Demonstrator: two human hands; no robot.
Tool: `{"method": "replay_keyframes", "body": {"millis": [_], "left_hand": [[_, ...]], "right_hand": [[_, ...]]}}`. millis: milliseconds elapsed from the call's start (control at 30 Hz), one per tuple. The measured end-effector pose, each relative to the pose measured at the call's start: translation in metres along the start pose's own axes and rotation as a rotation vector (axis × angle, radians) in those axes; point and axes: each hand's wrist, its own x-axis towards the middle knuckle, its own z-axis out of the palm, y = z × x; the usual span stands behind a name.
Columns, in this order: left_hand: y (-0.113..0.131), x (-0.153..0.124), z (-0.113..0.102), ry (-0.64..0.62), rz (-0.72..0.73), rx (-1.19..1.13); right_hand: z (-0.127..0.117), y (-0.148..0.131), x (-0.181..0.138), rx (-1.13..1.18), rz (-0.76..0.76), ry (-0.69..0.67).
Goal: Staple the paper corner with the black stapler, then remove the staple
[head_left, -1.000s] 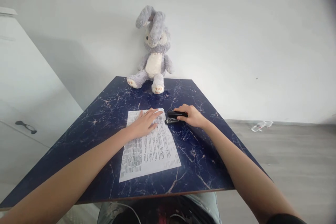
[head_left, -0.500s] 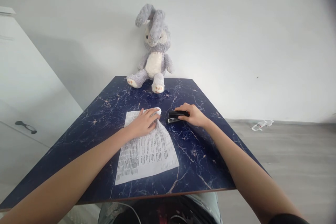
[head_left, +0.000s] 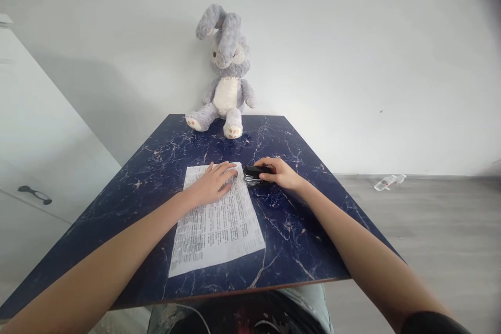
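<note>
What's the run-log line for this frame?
left hand: flat on paper | right hand: gripping black stapler at paper's far right corner | table: plush rabbit at far edge

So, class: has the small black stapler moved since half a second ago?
Yes. Against the grey plush rabbit, the black stapler in the right hand has slid left, to the printed white sheet's corner.

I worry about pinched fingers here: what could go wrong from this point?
The left hand lies flat on the paper, its fingertips close to the stapler: they could be pinched. The right hand holds the stapler at the paper's very edge, so it might miss or skew the paper.
</note>
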Motion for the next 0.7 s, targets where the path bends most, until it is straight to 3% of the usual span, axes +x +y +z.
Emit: {"method": "replay_keyframes", "body": {"millis": [333, 467, 700], "left_hand": [[0.001, -0.003, -0.007, -0.111, 0.117, -0.107], [0.000, -0.004, -0.006, -0.114, 0.153, -0.112], [-0.004, -0.003, -0.003, -0.145, 0.168, -0.117]], "right_hand": [[0.000, -0.001, -0.001, -0.349, -0.054, 0.066], [0.002, -0.005, -0.001, -0.373, -0.143, 0.025], [0.011, -0.009, 0.003, -0.405, -0.167, 0.093]]}}
